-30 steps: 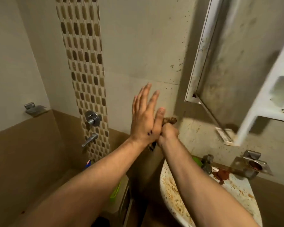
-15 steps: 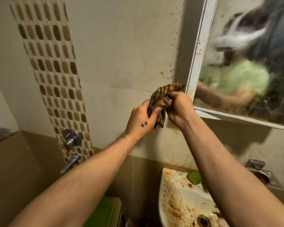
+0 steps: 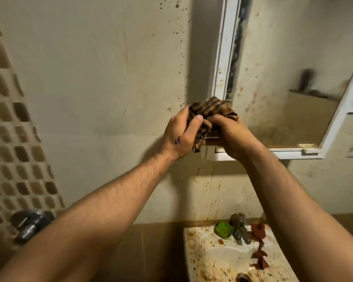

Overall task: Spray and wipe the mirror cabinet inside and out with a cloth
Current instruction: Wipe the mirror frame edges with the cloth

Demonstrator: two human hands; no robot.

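While both forearms reach up from six o'clock, the left hand (image 3: 179, 135) and right hand (image 3: 230, 137) each curl round the bunched checked cloth (image 3: 212, 107), gripping it between them at centre. Just behind it is the lower left corner of the mirror cabinet (image 3: 222, 68). Its grimy mirror (image 3: 283, 102) spreads toward two o'clock, so the right hand looks nearer for wiping.

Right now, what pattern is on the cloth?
Brown-and-black checks on the cloth, gripped by both hands; head view.

brown-and-black checked cloth (image 3: 213, 107) — white cabinet frame (image 3: 224, 47) (rust-stained), green dish (image 3: 224, 230).
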